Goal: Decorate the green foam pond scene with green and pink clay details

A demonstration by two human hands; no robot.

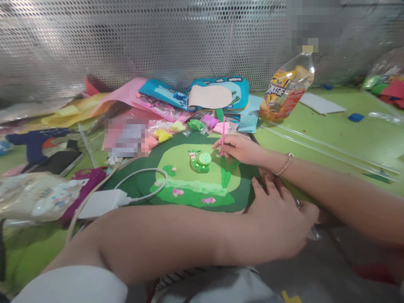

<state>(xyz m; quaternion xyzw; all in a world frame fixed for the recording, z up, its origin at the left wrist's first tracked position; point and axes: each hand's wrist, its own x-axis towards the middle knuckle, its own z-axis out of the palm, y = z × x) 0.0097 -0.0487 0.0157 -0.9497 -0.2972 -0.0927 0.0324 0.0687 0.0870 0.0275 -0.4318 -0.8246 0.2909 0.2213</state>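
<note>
My right hand [241, 149] pinches a slim pink clay modelling tool [223, 136], held upright over the right part of a green clay picture. The picture's dark green board [248, 193] has a paler middle with a clay snail [203, 162], pink clay flowers [208, 200] and a green clay stem [226, 176], which stands just below the tool. Crossing in front from the left, my left arm ends in my left hand [277, 210], its fingers spread at the board's lower right edge. A bit of clear plastic shows under that hand; its underside is hidden.
Bags of coloured clay [195, 124] lie behind the board, by blue illustrated sheets [221, 90]. A tilted drink bottle [287, 88] stands back right. At left are a white charger [102, 203] with a looped cable, a phone [59, 162] and a pouch [41, 195].
</note>
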